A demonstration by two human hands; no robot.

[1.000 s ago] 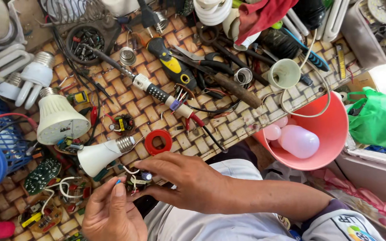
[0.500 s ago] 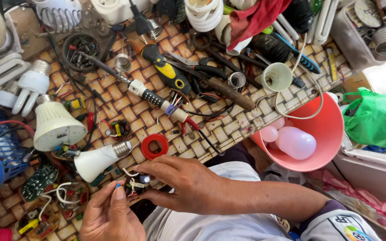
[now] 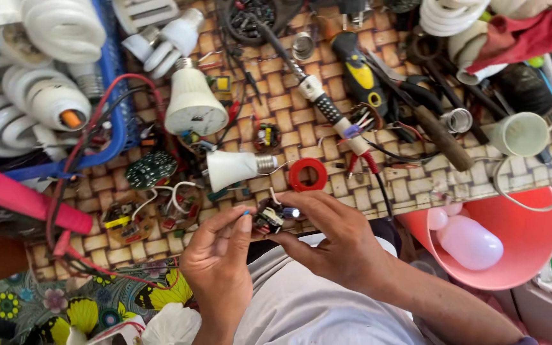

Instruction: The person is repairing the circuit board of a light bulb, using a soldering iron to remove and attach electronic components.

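Small dark circuit board with a silvery part (image 3: pixel 273 217) sits low centre, pinched between both hands – its underside hidden by fingers. Left hand (image 3: pixel 220 255) fingertips closed on its left edge; right hand (image 3: pixel 337 239) closed on its right end. Forearms cut off at frame bottom. Little free room – red tape ring (image 3: pixel 308 174) and white bulb housing (image 3: pixel 231 168) lie just above on the woven mat (image 3: pixel 289 121). Since earlier, the view shifted; the hold is unchanged.

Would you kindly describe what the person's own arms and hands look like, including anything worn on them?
Both hands are bare, with no gloves or rings visible. The left hand and right hand lead to bare forearms; no sleeve shows on either. A dark band seems to sit at the right arm's lower edge, too cropped to identify.
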